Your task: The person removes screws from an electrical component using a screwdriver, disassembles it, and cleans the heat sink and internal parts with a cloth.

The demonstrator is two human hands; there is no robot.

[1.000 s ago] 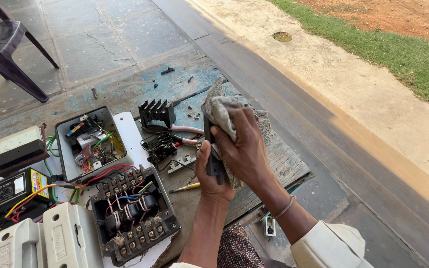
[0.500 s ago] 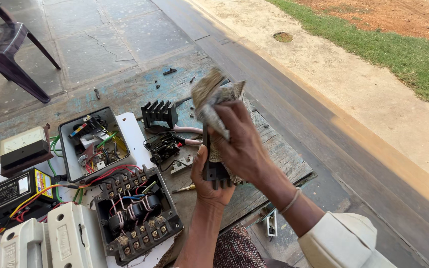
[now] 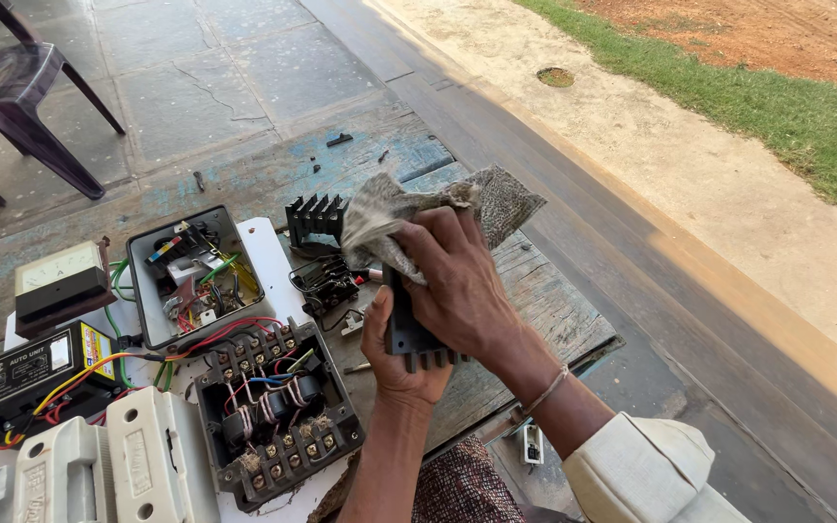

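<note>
We hold a black ribbed plastic electrical block (image 3: 417, 337) upright above the weathered wooden board (image 3: 544, 300). Our left hand (image 3: 401, 360) cups it from below, fingers closed on its lower end so it stays steady. Our right hand (image 3: 459, 283) is clamped over its front, pressing a grey mottled rag (image 3: 409, 211) against the top, the loose cloth bunched above the knuckles. Just behind lies a second black finned part (image 3: 316, 215). To our left sit an open black terminal unit with red wires (image 3: 273, 412), an open grey wiring box (image 3: 196, 276) and a white-faced meter (image 3: 58, 283), within easy reach.
</note>
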